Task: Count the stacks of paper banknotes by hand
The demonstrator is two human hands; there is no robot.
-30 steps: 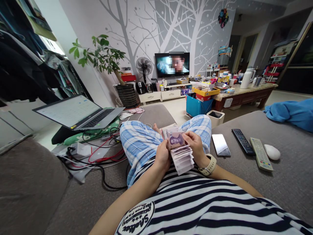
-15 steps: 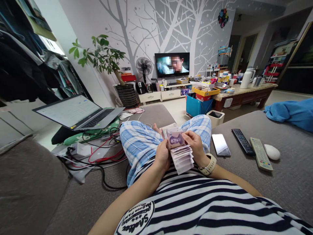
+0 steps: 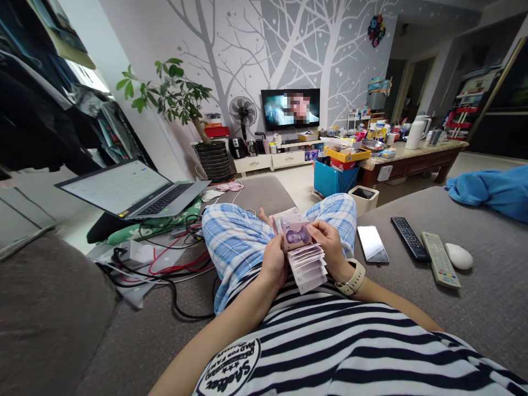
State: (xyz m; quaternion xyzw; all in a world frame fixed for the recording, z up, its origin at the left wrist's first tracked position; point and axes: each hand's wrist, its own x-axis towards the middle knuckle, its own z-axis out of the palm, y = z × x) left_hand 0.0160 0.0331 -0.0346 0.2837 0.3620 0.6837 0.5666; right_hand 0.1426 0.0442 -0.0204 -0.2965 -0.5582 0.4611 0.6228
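Observation:
A wad of purple banknotes [image 3: 304, 257] is fanned out over my lap, above my blue plaid trousers. My left hand [image 3: 274, 258] is closed round the wad's left edge. My right hand [image 3: 330, 246], with a pale watch on the wrist, pinches the top note from the right. More notes [image 3: 282, 218] stick up behind the top one.
On the grey sofa [image 3: 487, 297] to my right lie a phone [image 3: 372, 243], a black remote [image 3: 410, 237], a light remote [image 3: 439, 259] and a white mouse [image 3: 459, 256]. An open laptop [image 3: 136, 190] and tangled cables [image 3: 165, 264] are on my left. A bin [image 3: 363, 197] and low table [image 3: 412, 157] stand ahead.

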